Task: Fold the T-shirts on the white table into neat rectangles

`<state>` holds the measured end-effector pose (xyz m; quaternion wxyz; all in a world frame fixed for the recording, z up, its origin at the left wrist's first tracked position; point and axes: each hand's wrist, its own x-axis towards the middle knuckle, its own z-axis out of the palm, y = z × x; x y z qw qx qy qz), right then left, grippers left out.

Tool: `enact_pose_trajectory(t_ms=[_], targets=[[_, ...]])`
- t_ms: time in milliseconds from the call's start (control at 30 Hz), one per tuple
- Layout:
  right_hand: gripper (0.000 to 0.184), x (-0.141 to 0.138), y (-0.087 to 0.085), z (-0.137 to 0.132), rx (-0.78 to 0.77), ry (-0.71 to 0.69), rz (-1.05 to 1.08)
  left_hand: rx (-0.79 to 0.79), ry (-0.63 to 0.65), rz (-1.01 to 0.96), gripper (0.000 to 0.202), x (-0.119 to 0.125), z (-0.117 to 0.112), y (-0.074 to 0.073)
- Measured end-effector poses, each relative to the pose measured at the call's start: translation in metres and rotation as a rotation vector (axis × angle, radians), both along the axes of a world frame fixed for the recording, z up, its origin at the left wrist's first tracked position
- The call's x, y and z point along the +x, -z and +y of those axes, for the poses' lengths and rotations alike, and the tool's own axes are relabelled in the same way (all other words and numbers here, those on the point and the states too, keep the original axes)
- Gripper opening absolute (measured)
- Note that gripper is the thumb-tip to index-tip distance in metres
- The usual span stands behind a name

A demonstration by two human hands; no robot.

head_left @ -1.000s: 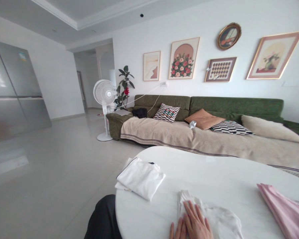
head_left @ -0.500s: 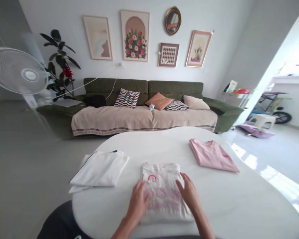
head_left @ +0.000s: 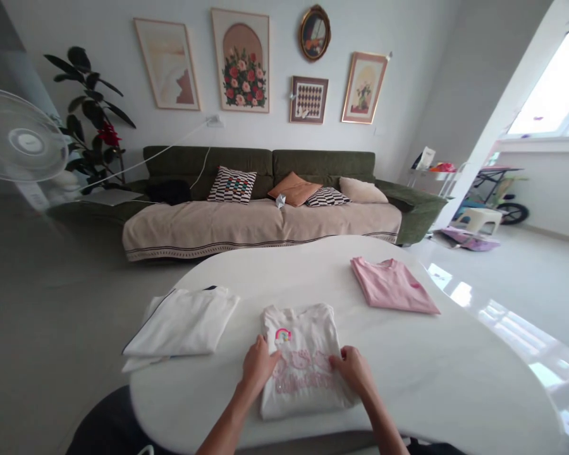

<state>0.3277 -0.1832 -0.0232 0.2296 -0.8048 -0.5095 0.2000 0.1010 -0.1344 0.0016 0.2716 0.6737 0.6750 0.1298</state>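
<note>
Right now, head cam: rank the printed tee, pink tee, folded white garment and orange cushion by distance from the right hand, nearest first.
1. Printed white T-shirt: under the right hand, mid-table.
2. Pink T-shirt: far right of the table.
3. Folded white garment: table's left side.
4. Orange cushion: on the sofa, beyond the table.

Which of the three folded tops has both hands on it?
The middle white T-shirt with the rainbow and pink print. The white top at left and pink T-shirt at right are untouched.
</note>
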Motion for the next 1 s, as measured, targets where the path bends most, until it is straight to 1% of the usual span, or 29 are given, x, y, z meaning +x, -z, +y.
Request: enact_pose_trajectory(t_ms=[67, 167, 233, 267, 333, 400, 467, 533, 600, 633, 733, 800, 867, 933, 1000], targets=[[0.014, 0.007, -0.001, 0.002, 0.013, -0.045, 0.026, -0.077, -0.064, -0.197, 0.033, -0.003, -0.002, 0.0], [0.014, 0.018, -0.003, 0.002, 0.013, -0.085, 0.105, -0.212, -0.12, -0.676, 0.033, -0.002, -0.012, 0.002], [0.016, 0.026, -0.004, -0.004, -0.032, -0.059, 0.232, -0.31, -0.119, -0.959, 0.038, 0.004, -0.025, 0.002], [0.019, 0.03, -0.004, -0.009, -0.063, -0.031, 0.314, -0.349, -0.123, -1.052, 0.041, 0.007, -0.033, 0.001], [0.028, 0.039, -0.005, -0.02, -0.118, 0.021, 0.487, -0.384, -0.151, -1.131, 0.049, 0.013, -0.049, -0.001], [0.04, 0.048, -0.007, -0.032, -0.134, 0.044, 0.612, -0.39, -0.173, -1.131, 0.06, 0.02, -0.061, -0.003], [0.05, 0.059, -0.008, -0.042, -0.11, 0.049, 0.656, -0.409, -0.183, -1.12, 0.071, 0.03, -0.066, -0.002], [0.056, 0.073, -0.008, -0.049, -0.04, 0.066, 0.641, -0.447, -0.185, -1.143, 0.075, 0.044, -0.064, 0.0], [0.059, 0.089, -0.009, -0.053, 0.033, 0.09, 0.628, -0.502, -0.154, -1.199, 0.079, 0.064, -0.057, 0.003], [0.06, 0.099, -0.011, -0.054, 0.061, 0.098, 0.631, -0.543, -0.112, -1.234, 0.081, 0.075, -0.051, 0.003], [0.061, 0.132, -0.02, -0.05, 0.09, 0.096, 0.667, -0.681, 0.079, -1.327, 0.083, 0.115, -0.027, -0.004], [0.063, 0.158, -0.034, -0.041, 0.108, 0.1, 0.71, -0.716, 0.19, -1.36, 0.082, 0.144, -0.006, -0.015], [0.066, 0.187, -0.052, -0.025, 0.138, 0.118, 0.751, -0.681, 0.242, -1.341, 0.083, 0.175, 0.022, -0.029], [0.069, 0.218, -0.072, -0.003, 0.186, 0.137, 0.758, -0.623, 0.281, -1.264, 0.082, 0.208, 0.055, -0.044], [0.067, 0.252, -0.091, 0.026, 0.258, 0.175, 0.702, -0.563, 0.346, -1.185, 0.081, 0.243, 0.09, -0.056]])
